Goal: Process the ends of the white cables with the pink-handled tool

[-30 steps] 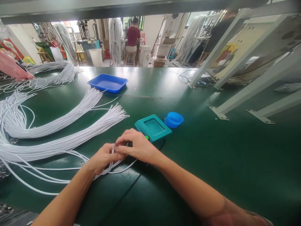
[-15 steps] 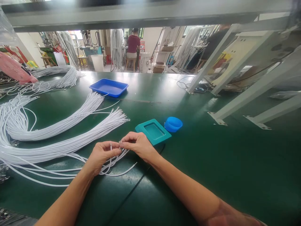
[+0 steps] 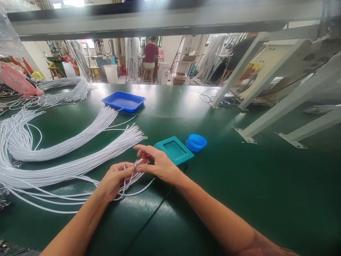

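Note:
My left hand (image 3: 115, 179) pinches a white cable (image 3: 124, 183) near its end, low in the middle of the head view. Close to its fingertips is my right hand (image 3: 157, 163), with the index finger stretched out and the other fingers spread above the cable ends. Small metallic and reddish pieces show at the right fingers, too small to make out. Several loose white cables pass under both hands. A large bundle of white cables (image 3: 80, 165) curves in from the left, its tips just beyond my hands. A teal tray (image 3: 174, 150) lies past my right hand.
Beside the teal tray stands a blue round bowl (image 3: 196, 142). A blue tray (image 3: 124, 101) and a second cable bundle (image 3: 69, 142) lie farther back. White metal legs (image 3: 266, 106) stand on the green table (image 3: 239, 185) at right. A seated person (image 3: 151, 55) is in the background.
My right hand's fingers have opened from a pinch, and its index finger has lifted away. Reddish pieces now show by its fingers. The left hand has hardly moved.

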The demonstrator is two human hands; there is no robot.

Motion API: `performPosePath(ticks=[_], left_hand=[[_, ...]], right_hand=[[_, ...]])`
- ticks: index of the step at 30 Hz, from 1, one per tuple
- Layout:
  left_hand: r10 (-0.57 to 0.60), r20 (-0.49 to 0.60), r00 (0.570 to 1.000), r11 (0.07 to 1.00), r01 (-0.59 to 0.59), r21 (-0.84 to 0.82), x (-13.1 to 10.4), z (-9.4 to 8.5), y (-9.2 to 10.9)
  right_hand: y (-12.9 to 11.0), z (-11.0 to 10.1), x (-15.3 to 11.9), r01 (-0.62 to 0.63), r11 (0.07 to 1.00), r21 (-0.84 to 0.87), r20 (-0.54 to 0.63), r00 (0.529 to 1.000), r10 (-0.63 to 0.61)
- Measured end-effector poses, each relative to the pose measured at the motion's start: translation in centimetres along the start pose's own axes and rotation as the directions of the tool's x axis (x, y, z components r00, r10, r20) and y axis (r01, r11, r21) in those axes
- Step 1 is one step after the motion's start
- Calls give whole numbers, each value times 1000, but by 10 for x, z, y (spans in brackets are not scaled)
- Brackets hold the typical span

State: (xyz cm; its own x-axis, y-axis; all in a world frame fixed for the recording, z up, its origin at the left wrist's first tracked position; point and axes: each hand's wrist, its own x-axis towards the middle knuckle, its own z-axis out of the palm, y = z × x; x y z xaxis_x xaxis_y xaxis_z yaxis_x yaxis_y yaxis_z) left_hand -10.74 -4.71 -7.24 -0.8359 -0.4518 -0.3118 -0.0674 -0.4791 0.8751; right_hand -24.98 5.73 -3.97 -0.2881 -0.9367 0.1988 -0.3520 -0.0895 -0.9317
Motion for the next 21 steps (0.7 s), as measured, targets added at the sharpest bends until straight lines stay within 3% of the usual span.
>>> performPosePath(ticks=[3,5,8,10,13,15,17,19,21], left_hand=[[7,28,1000,999,-8,34,-1,0,0],[10,53,999,999,-13,49,-1,0,0],[-3,91,996,999,-2,52,-1,1,0],[0,90,996,1000,-3,29,-1,2,0],[8,61,998,1000,-7,-19,1,2,-2],[7,54,999,999,-4,-48,3,1,-4],[9,59,998,997,-5,-76,5,-1,-5],[11,59,998,995,-5,-100,6,-3,-7],[7,52,999,992,0,-124,7,-4,-7]], right_hand=[[-6,-6,-1,156,973,-173,90,986,-142],[-5,-5,-1,157,975,-156,92,985,-144],[4,1,1,1,998,67,54,999,-4],[11,8,1,-120,965,235,12,993,120],[18,17,1,-162,922,352,-74,977,200],[18,20,-1,-76,960,271,-136,984,116],[16,20,-4,83,996,42,-203,977,-73],[14,17,-5,206,960,-189,-217,945,-246],[12,12,-5,202,943,-263,-209,943,-260]])
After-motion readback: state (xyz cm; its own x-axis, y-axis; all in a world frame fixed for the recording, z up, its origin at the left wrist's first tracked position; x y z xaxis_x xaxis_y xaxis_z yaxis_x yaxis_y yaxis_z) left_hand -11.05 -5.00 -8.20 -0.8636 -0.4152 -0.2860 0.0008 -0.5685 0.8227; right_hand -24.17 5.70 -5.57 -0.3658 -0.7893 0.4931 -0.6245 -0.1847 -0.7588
